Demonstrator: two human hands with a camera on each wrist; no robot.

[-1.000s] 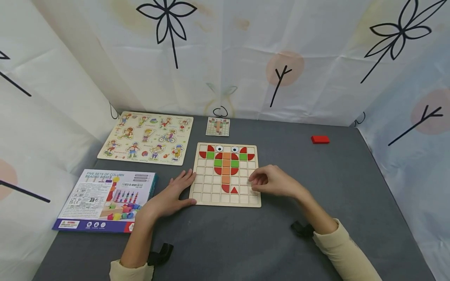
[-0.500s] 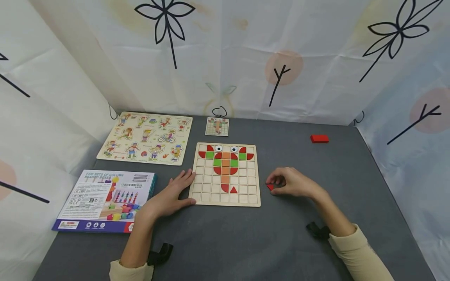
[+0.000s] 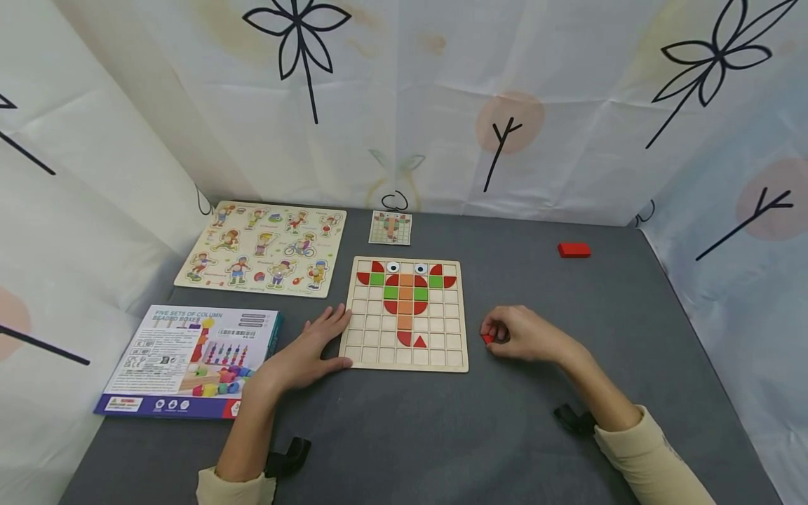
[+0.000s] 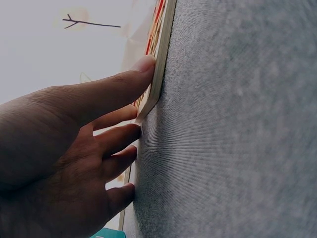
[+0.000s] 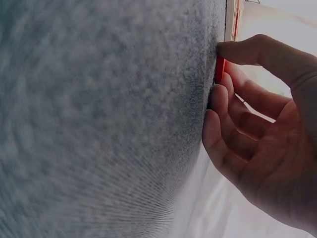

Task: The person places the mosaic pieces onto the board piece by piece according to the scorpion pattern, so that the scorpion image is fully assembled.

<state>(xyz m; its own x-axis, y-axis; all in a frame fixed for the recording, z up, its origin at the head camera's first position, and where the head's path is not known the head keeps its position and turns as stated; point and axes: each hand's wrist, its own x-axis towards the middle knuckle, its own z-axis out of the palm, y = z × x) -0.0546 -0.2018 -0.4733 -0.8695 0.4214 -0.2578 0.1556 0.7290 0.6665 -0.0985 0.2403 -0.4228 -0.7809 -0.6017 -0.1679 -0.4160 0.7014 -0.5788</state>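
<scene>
A wooden grid board (image 3: 372,340) lies mid-table, bearing red, green and orange pieces, two eye pieces and a red triangle (image 3: 419,342) near its bottom. My left hand (image 3: 305,358) rests at the board's left edge with spread fingers; in the left wrist view the thumb (image 4: 143,67) touches that edge. Just right of the board, my right hand (image 3: 527,333) pinches a small red piece (image 3: 487,339) low at the tabletop. The right wrist view has this red piece (image 5: 220,69) between thumb and fingers, seen edge-on, so its full shape is hidden.
Behind the board lies a small pattern card (image 3: 390,228). A picture puzzle board (image 3: 271,242) and a beads box (image 3: 151,358) lie on the left. One red block (image 3: 574,250) sits far right. Printed curtains (image 3: 429,154) surround the grey table (image 3: 404,435).
My right hand has moved right, off the board's right edge to the bare tabletop, and a red piece now shows in its fingertips. My left hand stays put.
</scene>
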